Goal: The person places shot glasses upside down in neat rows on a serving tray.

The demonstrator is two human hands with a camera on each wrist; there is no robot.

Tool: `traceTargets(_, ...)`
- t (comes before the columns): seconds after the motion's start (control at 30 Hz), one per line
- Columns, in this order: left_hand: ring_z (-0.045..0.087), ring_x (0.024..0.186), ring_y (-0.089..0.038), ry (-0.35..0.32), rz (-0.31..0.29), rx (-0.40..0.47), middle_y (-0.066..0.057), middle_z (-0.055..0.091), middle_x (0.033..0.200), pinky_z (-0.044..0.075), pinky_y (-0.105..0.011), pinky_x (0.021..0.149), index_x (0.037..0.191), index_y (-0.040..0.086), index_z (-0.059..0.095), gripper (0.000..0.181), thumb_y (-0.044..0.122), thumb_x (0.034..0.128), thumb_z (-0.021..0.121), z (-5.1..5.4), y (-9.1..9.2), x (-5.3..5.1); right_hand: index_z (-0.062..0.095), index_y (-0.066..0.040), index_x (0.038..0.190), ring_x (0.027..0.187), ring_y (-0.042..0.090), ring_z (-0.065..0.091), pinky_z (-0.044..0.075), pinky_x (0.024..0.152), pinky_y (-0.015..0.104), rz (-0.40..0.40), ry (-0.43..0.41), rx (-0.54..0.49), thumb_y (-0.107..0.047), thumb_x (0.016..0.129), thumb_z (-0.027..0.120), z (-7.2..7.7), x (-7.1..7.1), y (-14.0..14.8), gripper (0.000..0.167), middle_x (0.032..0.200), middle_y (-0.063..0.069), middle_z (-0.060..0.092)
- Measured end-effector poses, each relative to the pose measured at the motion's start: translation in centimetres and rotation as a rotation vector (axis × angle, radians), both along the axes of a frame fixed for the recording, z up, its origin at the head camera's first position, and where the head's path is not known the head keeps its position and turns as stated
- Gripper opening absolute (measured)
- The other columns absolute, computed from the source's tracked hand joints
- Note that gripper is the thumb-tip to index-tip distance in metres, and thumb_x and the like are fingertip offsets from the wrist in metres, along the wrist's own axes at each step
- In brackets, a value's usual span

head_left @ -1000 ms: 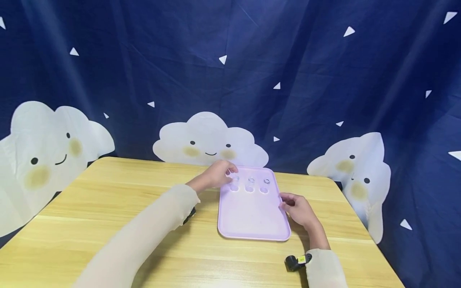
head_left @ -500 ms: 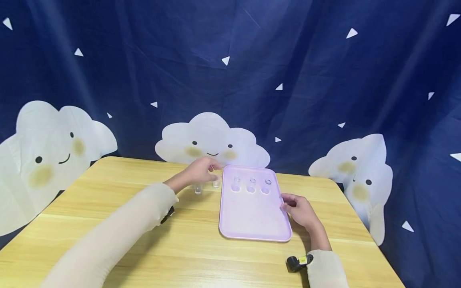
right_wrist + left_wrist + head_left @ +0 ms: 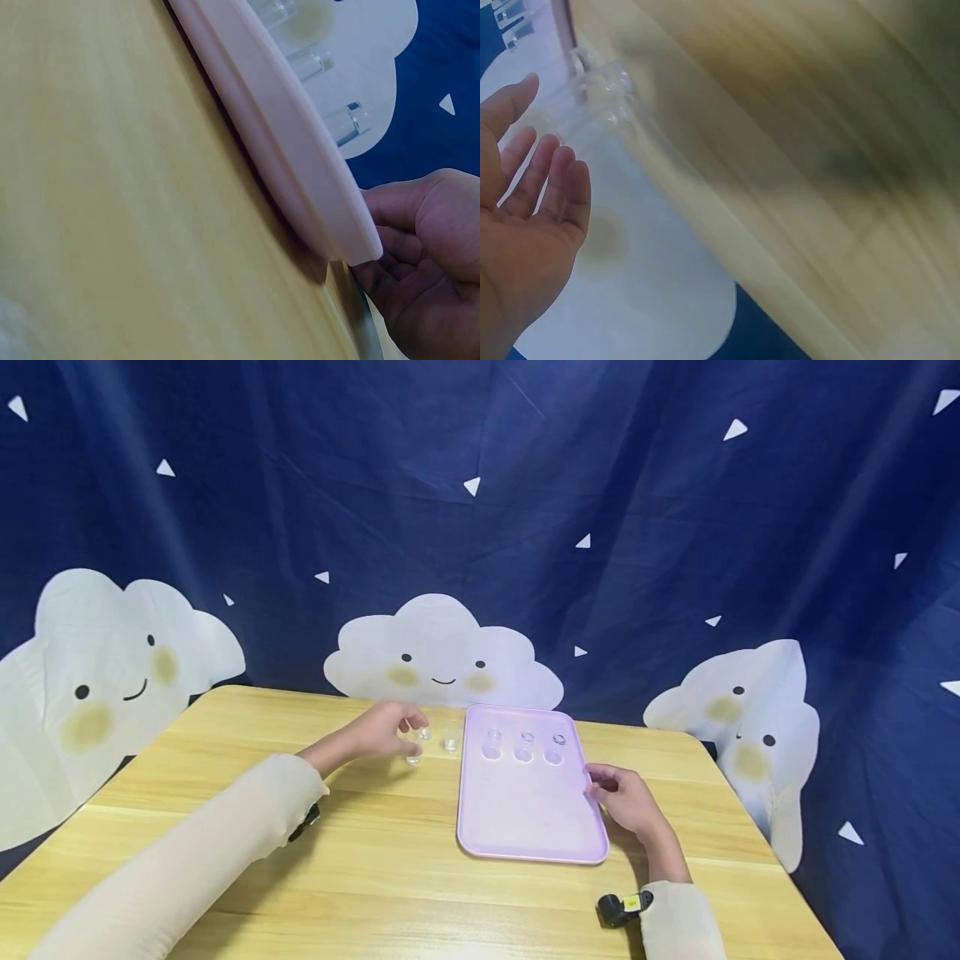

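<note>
A pale purple tray [image 3: 532, 814] lies on the table, with three small clear cups standing in a row near its far end, one being this right-hand cup [image 3: 554, 755]. My right hand [image 3: 626, 797] holds the tray's right edge; in the right wrist view its thumb [image 3: 394, 204] is at the rim. Left of the tray, clear cups stand on the table, among them one cup [image 3: 451, 740] beside the tray and another cup [image 3: 414, 759] close under my left hand [image 3: 378, 731]. The left wrist view shows that hand's fingers [image 3: 574, 191] spread and relaxed, apart from the cups [image 3: 615, 86].
The light wooden table [image 3: 360, 877] ends in a far edge just behind the tray and cups. A dark blue curtain [image 3: 480, 543] with white clouds hangs behind it. A small black wrist camera [image 3: 618, 908] is on the right sleeve.
My left hand has moved left from the cups on the tray to those on the table, uncovering the tray's left cup. The right hand stays at the tray's edge.
</note>
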State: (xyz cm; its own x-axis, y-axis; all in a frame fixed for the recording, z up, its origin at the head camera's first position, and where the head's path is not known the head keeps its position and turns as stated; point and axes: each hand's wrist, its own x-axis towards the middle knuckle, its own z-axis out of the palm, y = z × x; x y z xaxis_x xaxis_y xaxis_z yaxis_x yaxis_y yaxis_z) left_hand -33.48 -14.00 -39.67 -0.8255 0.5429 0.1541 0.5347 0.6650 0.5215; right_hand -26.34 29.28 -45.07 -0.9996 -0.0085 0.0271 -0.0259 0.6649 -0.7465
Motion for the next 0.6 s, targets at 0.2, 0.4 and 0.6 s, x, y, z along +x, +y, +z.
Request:
traceTargets(0.2,0.066,0.1,-0.03,-0.029,0.008,-0.001,-0.014,0.071,0.116,0.055,-0.044,0.091,0.122,-0.001,0.069,0.048,0.016,0.0798,0.085,-0.6,-0.5,0.0,0.063,-0.001,0.137,0.106,0.026,0.062,0.053,0.096,0.044,-0.004,-0.002,-0.001,-0.007,0.099,0.065,0.1,0.1,0.0,0.038,0.124,0.016,0.069)
traceTargets(0.4,0.067,0.09,-0.018,-0.091,0.005,0.016,-0.01,0.069,0.109,0.057,-0.036,0.085,0.125,-0.001,0.067,0.049,0.012,0.0813,0.085,-1.2,-0.6,0.0,0.063,-0.001,0.137,0.107,0.026,0.062,0.053,0.096,0.043,-0.005,-0.005,0.0,-0.007,0.099,0.065,0.0,0.1,0.0,0.038,0.124,0.016,0.069)
traceTargets(0.6,0.066,0.085,-0.015,-0.145,0.001,0.053,-0.006,0.068,0.1,0.057,-0.034,0.084,0.127,-0.004,0.064,0.052,0.007,0.0807,0.084,-1.6,-0.7,0.0,0.063,-0.002,0.137,0.107,0.026,0.062,0.053,0.095,0.042,-0.004,0.002,0.0,-0.007,0.099,0.065,0.0,0.0,0.0,0.038,0.125,0.016,0.069)
